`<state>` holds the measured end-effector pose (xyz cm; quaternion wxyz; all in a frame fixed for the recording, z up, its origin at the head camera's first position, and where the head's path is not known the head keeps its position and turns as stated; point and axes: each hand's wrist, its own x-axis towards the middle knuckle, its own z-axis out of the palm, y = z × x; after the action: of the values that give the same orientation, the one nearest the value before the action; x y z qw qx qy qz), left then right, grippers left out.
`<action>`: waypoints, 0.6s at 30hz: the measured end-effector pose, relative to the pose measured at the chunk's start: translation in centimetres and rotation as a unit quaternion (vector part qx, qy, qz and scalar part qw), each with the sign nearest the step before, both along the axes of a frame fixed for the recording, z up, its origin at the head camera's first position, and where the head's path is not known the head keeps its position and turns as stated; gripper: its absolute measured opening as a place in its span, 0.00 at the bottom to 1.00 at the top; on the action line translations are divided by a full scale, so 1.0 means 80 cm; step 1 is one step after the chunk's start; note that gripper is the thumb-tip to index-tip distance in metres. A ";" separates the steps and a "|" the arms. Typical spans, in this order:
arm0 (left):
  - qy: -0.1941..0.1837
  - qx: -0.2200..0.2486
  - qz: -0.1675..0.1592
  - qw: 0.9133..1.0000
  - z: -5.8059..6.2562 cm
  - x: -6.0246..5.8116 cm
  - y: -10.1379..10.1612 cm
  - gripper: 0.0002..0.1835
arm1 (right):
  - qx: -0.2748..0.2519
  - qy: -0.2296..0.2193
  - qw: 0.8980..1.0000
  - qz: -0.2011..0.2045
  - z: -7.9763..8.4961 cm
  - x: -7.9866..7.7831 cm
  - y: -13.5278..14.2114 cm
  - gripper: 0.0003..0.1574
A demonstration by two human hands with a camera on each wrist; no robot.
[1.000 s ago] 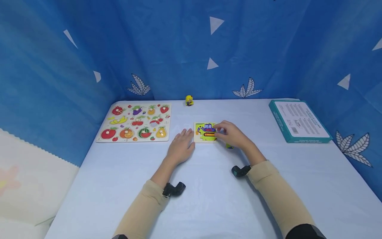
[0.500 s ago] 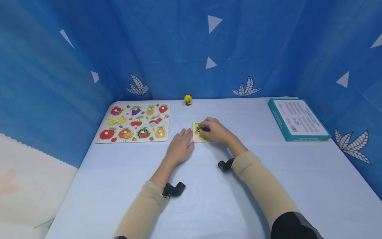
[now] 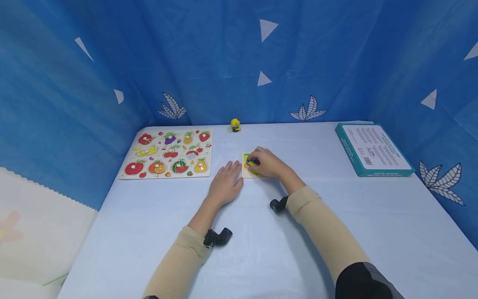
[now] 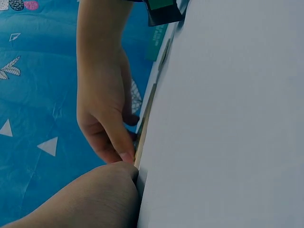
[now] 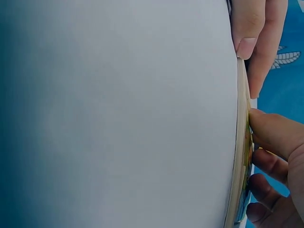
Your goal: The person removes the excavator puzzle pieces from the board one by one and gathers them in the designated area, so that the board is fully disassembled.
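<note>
A small wooden jigsaw board [image 3: 245, 174] with a yellow-green excavator picture lies mid-table, partly hidden under my right hand [image 3: 267, 162]. That hand's thumb and curled fingertips pinch a puzzle piece [image 3: 252, 162] at the board's surface; the fingers cover most of it. In the right wrist view the thumb [image 5: 270, 130] and several fingertips touch the top of the board [image 5: 241, 142]. My left hand [image 3: 225, 183] lies flat with straight fingers, its thumb against the board's left edge. From the left wrist view, the right hand [image 4: 104, 90] bends down over the board.
A fruit peg puzzle [image 3: 175, 143] lies at the back left. A small yellow figure [image 3: 235, 125] stands at the table's back edge. A teal box [image 3: 373, 150] with a white label lies at the back right. Blue curtain [image 3: 224, 62] encloses the table.
My right hand has moved left from the board's right side to over the picture, then stayed nearly in place as its fingers shifted slightly. The left hand has kept still.
</note>
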<state>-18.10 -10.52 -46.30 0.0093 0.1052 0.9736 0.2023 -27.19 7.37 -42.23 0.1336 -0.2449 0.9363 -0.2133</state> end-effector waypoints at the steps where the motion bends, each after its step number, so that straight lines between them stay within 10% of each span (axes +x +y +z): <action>1: -0.001 0.000 0.000 1.000 0.000 0.000 0.000 0.32 | 0.001 0.000 1.000 0.002 0.000 0.000 0.000 0.24; 18: -0.002 0.000 0.001 1.000 0.001 0.001 0.000 0.32 | 0.026 -0.006 1.000 -0.006 0.006 -0.005 -0.003 0.24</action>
<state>-18.04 -10.49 -46.23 0.0110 0.1038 0.9737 0.2027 -27.57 7.12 -41.73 0.1446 -0.2349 0.9419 -0.1915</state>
